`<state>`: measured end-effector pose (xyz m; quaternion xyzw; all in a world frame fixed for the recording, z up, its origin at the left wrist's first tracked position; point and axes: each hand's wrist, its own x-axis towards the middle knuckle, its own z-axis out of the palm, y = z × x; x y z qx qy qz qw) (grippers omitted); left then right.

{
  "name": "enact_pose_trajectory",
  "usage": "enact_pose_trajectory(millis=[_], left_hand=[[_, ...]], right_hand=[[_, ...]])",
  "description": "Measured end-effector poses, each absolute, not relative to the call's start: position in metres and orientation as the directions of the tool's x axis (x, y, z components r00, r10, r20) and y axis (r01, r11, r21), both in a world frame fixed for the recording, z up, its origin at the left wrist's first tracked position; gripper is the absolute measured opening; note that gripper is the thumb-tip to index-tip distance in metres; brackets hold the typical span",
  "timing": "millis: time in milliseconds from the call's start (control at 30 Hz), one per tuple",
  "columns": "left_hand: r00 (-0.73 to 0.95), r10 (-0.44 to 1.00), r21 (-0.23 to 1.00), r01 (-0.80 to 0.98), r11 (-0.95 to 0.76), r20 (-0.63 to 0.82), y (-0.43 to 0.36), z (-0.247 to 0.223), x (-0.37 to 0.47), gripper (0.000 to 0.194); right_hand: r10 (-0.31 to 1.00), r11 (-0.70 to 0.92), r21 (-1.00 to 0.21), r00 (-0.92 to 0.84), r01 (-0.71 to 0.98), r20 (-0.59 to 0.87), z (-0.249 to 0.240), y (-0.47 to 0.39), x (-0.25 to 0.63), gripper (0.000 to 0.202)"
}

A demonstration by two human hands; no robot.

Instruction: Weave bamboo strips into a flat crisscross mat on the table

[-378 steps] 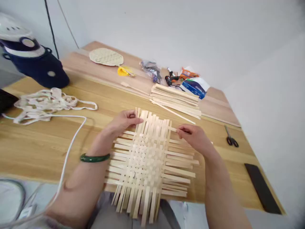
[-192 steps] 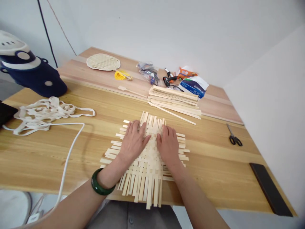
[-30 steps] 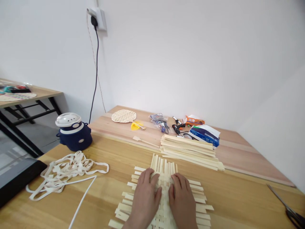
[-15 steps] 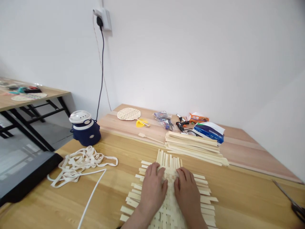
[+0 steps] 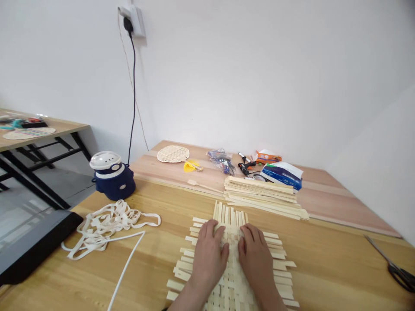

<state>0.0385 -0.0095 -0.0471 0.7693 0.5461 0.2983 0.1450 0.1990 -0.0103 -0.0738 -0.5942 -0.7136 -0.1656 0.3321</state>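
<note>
A flat weave of pale bamboo strips (image 5: 231, 276) lies on the table in front of me, loose strip ends sticking out at the far end and along both sides. My left hand (image 5: 209, 255) is on its left part, fingers bent and pressed down on the strips near the far end, thumb pointing inward. Opposite it, my right hand (image 5: 256, 257) grips the right part with curled fingers. The two hands are a short gap apart, with the woven middle showing between them. What the fingertips pinch is partly hidden.
Beyond the weave lies a stack of bamboo strips (image 5: 262, 194). Scissors (image 5: 394, 268) are at the right. White elastic tape (image 5: 113, 222) and a blue pot-shaped container (image 5: 115, 183) stand left. Farther back are a woven fan (image 5: 173, 154), a glue gun (image 5: 246, 165) and a tissue pack (image 5: 282, 176).
The camera view has shifted slightly. Both hands stay in nearly the same place on the weave, with only small finger movement.
</note>
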Motion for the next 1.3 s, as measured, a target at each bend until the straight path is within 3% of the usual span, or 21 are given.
enact_pose_trajectory(millis=[133, 233, 300, 367, 433, 533, 667, 767, 867, 1033, 1300], left_hand=[[0.223, 0.915, 0.520, 0.766, -0.378, 0.337, -0.007, -0.047, 0.039, 0.035], [0.247, 0.901, 0.500, 0.764, -0.407, 0.356, -0.005, -0.048, 0.038, 0.034], [0.242, 0.901, 0.511, 0.756, -0.408, 0.360, -0.004, -0.049, 0.037, 0.033], [0.228, 0.902, 0.545, 0.733, -0.407, 0.368, -0.003, -0.049, 0.036, 0.030], [0.181, 0.900, 0.615, 0.676, -0.407, 0.397, -0.004, -0.045, 0.036, 0.029], [0.116, 0.913, 0.776, 0.492, -0.395, 0.391, -0.007, -0.033, 0.039, 0.031], [0.240, 0.959, 0.987, 0.012, -0.160, 0.152, -0.013, -0.018, 0.049, 0.053], [0.329, 0.944, 0.961, -0.256, 0.103, -0.014, -0.015, -0.014, 0.056, 0.054], [0.303, 0.947, 0.935, -0.295, 0.196, -0.103, -0.015, -0.014, 0.057, 0.039], [0.233, 0.965, 0.947, -0.262, 0.184, -0.123, -0.016, -0.012, 0.054, 0.025], [0.072, 0.991, 0.968, -0.214, 0.128, -0.115, -0.021, -0.004, 0.054, 0.028]], right_hand=[[0.783, 0.243, -0.309, 0.001, 0.920, 0.621, -0.072, -0.013, 0.198, 0.026], [0.823, 0.261, -0.589, 0.143, 0.765, 0.550, -0.059, -0.020, 0.200, 0.028], [0.859, 0.270, -0.832, 0.269, 0.484, 0.435, -0.045, -0.026, 0.202, 0.032], [0.929, 0.267, -0.963, 0.270, -0.016, 0.253, -0.028, -0.030, 0.203, 0.040], [0.985, 0.155, -0.875, 0.134, -0.458, 0.104, -0.014, -0.031, 0.203, 0.057], [0.999, -0.029, -0.690, -0.035, -0.723, -0.005, -0.001, -0.031, 0.199, 0.072], [0.988, -0.148, -0.607, -0.141, -0.781, -0.060, 0.005, -0.035, 0.191, 0.078], [0.973, -0.228, -0.569, -0.203, -0.790, -0.108, 0.006, -0.039, 0.186, 0.081], [0.957, -0.286, -0.536, -0.264, -0.794, -0.118, 0.005, -0.041, 0.183, 0.082], [0.950, -0.304, -0.582, -0.287, -0.754, -0.124, 0.004, -0.042, 0.179, 0.082], [0.944, -0.311, -0.633, -0.308, -0.709, -0.118, 0.006, -0.045, 0.175, 0.087]])
